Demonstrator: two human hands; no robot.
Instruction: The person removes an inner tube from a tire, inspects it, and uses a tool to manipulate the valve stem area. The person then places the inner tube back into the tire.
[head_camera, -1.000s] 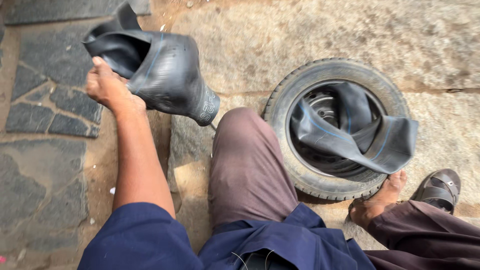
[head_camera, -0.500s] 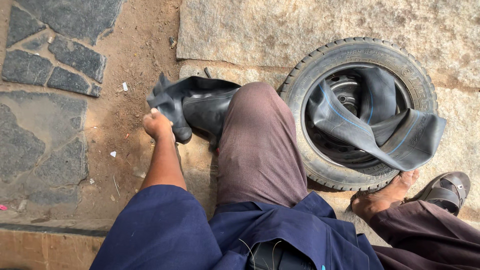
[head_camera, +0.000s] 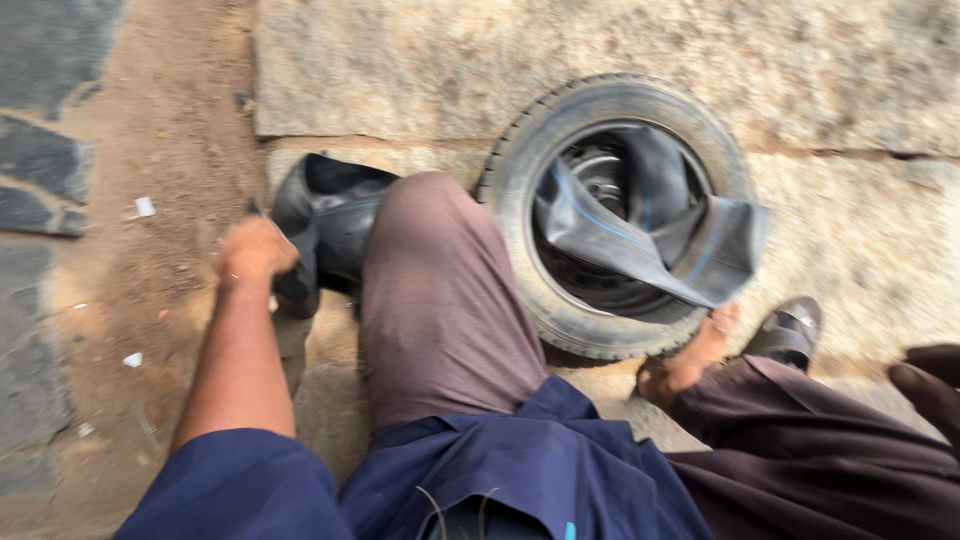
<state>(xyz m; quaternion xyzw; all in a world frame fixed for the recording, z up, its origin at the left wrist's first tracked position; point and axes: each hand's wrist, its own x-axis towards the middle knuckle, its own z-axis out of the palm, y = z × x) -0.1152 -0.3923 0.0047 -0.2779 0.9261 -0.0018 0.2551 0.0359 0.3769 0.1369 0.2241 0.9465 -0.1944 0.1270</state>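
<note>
Here the left hand (head_camera: 255, 250) grips a black, crumpled inner tube (head_camera: 330, 215).

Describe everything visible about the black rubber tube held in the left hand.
The black rubber tube is a limp, folded piece of what looks like inner-tube rubber, dull with a slight sheen and motion-blurred. It is collapsed into thick folds, not inflated. It lies low beside the bent knee, which hides its right part, above the dirt and stone ground. The left hand grips its left edge, fist closed. It is apart from the tyre.
</note>
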